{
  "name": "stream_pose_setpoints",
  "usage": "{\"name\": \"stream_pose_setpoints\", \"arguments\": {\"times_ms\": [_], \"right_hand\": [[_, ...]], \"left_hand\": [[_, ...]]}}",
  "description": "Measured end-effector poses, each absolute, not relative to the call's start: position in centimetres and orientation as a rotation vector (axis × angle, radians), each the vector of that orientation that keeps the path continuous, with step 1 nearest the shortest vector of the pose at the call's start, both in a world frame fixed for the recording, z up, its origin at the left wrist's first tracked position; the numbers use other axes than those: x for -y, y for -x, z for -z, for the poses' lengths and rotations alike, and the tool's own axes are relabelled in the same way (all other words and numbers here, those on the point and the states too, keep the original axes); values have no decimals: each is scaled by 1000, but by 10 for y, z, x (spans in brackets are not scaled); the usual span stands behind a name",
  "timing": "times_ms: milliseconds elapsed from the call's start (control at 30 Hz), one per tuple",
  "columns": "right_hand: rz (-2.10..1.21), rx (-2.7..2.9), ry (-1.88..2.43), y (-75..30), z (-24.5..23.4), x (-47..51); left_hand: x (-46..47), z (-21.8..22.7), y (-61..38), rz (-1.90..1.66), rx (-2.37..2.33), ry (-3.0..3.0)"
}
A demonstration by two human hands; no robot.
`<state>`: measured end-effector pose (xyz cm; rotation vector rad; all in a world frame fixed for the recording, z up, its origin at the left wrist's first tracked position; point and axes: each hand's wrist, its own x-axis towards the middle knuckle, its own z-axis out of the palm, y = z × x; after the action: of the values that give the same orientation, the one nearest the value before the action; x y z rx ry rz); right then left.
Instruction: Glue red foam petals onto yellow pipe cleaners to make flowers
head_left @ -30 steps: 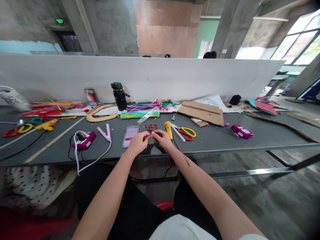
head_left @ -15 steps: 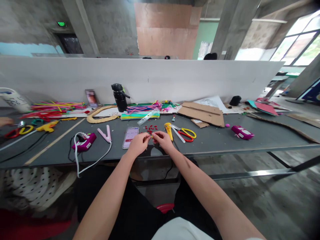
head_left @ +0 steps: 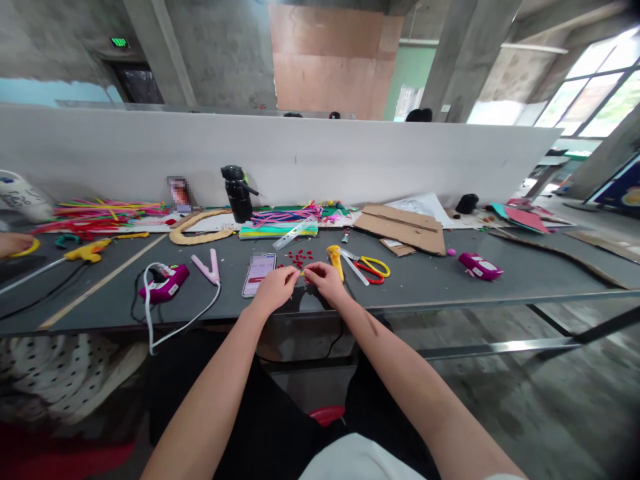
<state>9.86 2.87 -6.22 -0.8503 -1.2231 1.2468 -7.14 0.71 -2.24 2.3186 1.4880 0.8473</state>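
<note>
Above the table's near edge, my left hand (head_left: pixel 276 288) and my right hand (head_left: pixel 325 280) meet almost fingertip to fingertip. Both are closed in a pinch around a small, thin yellow piece (head_left: pixel 301 273), whose exact kind is too small to make out. Just beyond the fingers lie several little red pieces (head_left: pixel 301 255). A phone (head_left: pixel 259 273) with a lit screen lies left of my left hand. Close to my right hand are a yellow tool (head_left: pixel 335 259), partly hidden behind the fingers, and scissors (head_left: pixel 375 268) with red and yellow handles.
Left are a pink hair-straightener-like tool (head_left: pixel 207 268), a purple power block (head_left: pixel 165 285) and a yellow glue gun (head_left: pixel 90 251). A co-worker's hand (head_left: pixel 13 245) is at far left. Behind stand a black bottle (head_left: pixel 237 195), pipe cleaners (head_left: pixel 280 230) and cardboard (head_left: pixel 400 227). Another purple block (head_left: pixel 480 267) lies right.
My hands keep nearly the same pinch, with only slight finger motion. At far left the co-worker's hand has reached further in and now has a yellow scissor handle at it. The view has shifted slightly.
</note>
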Motion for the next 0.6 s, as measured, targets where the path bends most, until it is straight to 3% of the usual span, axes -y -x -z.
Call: {"name": "stream_pose_setpoints", "arguments": {"times_ms": [600], "right_hand": [[-1323, 1159, 884, -95, 59, -29]], "left_hand": [[-14, 24, 74, -813, -1541, -2306]]}}
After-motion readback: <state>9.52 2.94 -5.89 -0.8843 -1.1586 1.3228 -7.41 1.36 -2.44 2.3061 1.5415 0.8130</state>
